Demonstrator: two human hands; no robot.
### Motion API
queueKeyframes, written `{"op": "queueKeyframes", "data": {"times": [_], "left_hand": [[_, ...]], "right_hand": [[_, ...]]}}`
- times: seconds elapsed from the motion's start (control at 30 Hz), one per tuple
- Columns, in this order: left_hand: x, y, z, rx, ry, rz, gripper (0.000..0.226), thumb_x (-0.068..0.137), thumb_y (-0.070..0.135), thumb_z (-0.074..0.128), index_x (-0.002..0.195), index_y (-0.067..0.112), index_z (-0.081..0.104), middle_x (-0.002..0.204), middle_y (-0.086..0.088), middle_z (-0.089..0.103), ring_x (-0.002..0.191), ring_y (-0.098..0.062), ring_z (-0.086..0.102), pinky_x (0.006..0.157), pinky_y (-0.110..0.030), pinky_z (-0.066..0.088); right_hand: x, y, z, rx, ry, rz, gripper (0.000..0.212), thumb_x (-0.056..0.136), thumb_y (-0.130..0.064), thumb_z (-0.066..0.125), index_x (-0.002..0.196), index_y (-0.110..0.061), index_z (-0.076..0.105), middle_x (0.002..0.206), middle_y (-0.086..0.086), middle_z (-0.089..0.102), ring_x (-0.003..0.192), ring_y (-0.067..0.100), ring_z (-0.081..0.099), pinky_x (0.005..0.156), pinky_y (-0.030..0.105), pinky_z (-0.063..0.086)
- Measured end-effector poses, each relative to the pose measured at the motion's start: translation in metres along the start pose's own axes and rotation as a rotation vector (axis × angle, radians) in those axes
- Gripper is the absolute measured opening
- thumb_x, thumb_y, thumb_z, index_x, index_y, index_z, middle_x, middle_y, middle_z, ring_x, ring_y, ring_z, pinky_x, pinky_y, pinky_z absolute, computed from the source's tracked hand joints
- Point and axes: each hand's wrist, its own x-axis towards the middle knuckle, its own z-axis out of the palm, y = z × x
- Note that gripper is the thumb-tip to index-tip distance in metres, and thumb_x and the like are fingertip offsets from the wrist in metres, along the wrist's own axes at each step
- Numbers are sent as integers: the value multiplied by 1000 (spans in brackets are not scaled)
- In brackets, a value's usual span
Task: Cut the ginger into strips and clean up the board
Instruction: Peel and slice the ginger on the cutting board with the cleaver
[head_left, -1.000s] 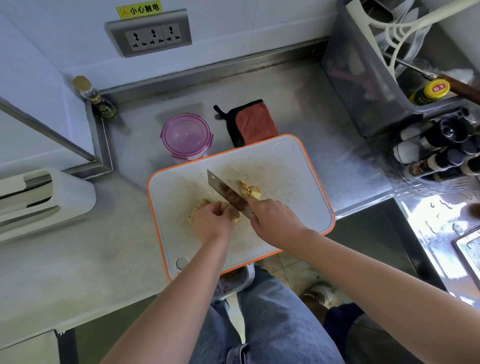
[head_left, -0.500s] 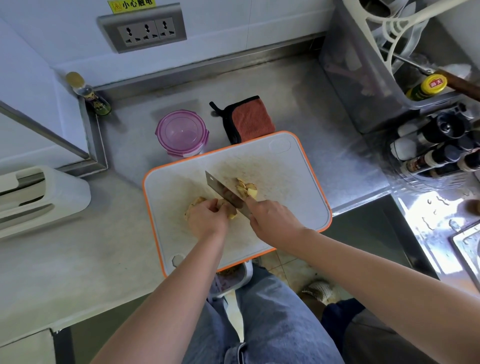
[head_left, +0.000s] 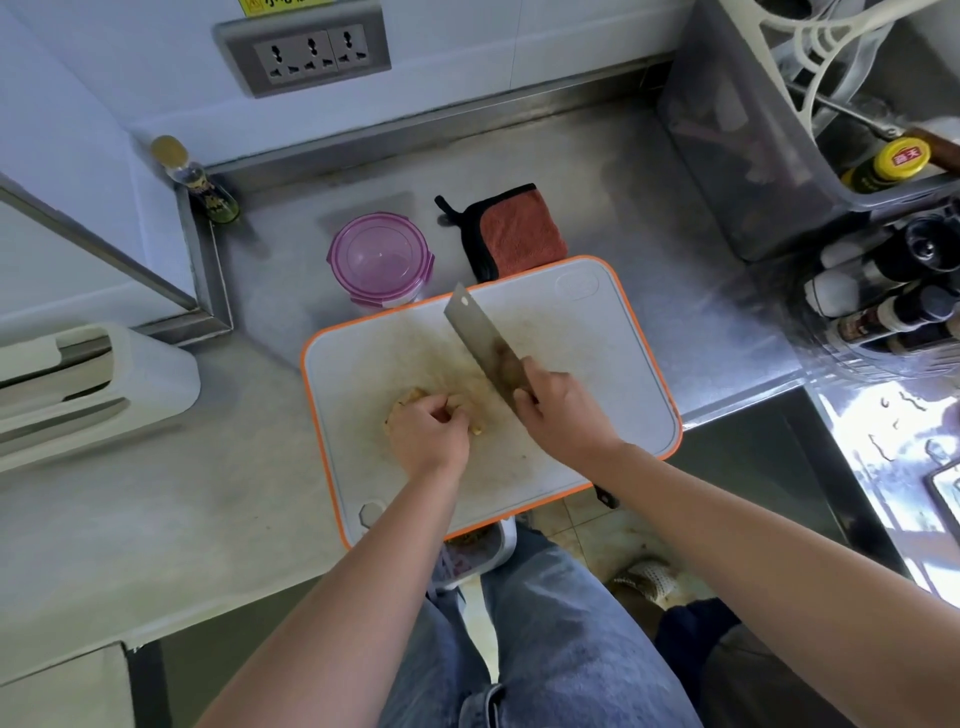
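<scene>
A white cutting board (head_left: 613, 332) with an orange rim lies on the steel counter. My left hand (head_left: 428, 434) is curled over a pile of ginger (head_left: 410, 397) near the board's middle and holds it in place. My right hand (head_left: 563, 418) grips the handle of a cleaver (head_left: 480, 340). The blade is raised and tilted, pointing toward the far left. Some cut ginger pieces seem to sit behind the blade, mostly hidden by it.
Just behind the board stand a purple-lidded container (head_left: 382, 260) and a red cloth (head_left: 519, 234). A small bottle (head_left: 197, 182) is in the back left corner. A grey bin (head_left: 737, 156) and bottles (head_left: 883, 296) crowd the right side. A white knife holder (head_left: 88, 384) lies at left.
The cleaver has lifted off the ginger and swung up and to the right. My left hand has stayed on the ginger pile.
</scene>
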Motion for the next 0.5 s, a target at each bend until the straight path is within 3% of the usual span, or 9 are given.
{"op": "queueKeyframes", "data": {"times": [0.07, 0.13, 0.23, 0.4, 0.5], "left_hand": [[-1, 1, 1, 52, 9, 38, 15, 76, 11, 70, 64, 19, 69, 67, -1, 70, 66, -21, 66, 63, -34, 56], [-2, 2, 1, 81, 20, 60, 11, 76, 12, 69, 65, 16, 70, 64, 1, 67, 58, -14, 57, 51, -24, 41], [-4, 1, 1, 78, 12, 52, 12, 77, 13, 67, 66, 17, 70, 62, 3, 65, 56, -11, 51, 49, -21, 33], [-5, 3, -2, 67, 11, 60, 8, 79, 13, 68, 75, 19, 73, 71, 5, 68, 70, -13, 62, 54, -18, 38], [-3, 0, -1, 21, 14, 47, 25, 79, 12, 70, 71, 35, 65, 77, 8, 69, 79, -17, 67, 69, -28, 54]], "right_hand": [[-8, -4, -4, -18, -25, -60, 7, 95, -15, 45, 95, -9, 42, 60, 3, 46, 54, 27, 46, 49, 34, 36], [-16, -9, -2, -48, -54, -89, 10, 95, -17, 44, 99, -8, 45, 62, 2, 44, 57, 26, 45, 51, 33, 34], [-20, -16, 6, -102, -70, -90, 6, 96, -18, 41, 96, -12, 41, 65, 0, 41, 59, 25, 42, 53, 32, 33], [-14, -13, 17, -128, -112, -27, 15, 98, -20, 40, 108, -9, 44, 77, 6, 50, 69, 28, 52, 56, 33, 38], [-15, -5, 17, -120, -97, -5, 19, 99, -20, 40, 113, -8, 44, 82, 11, 56, 72, 31, 54, 57, 34, 39]]}}
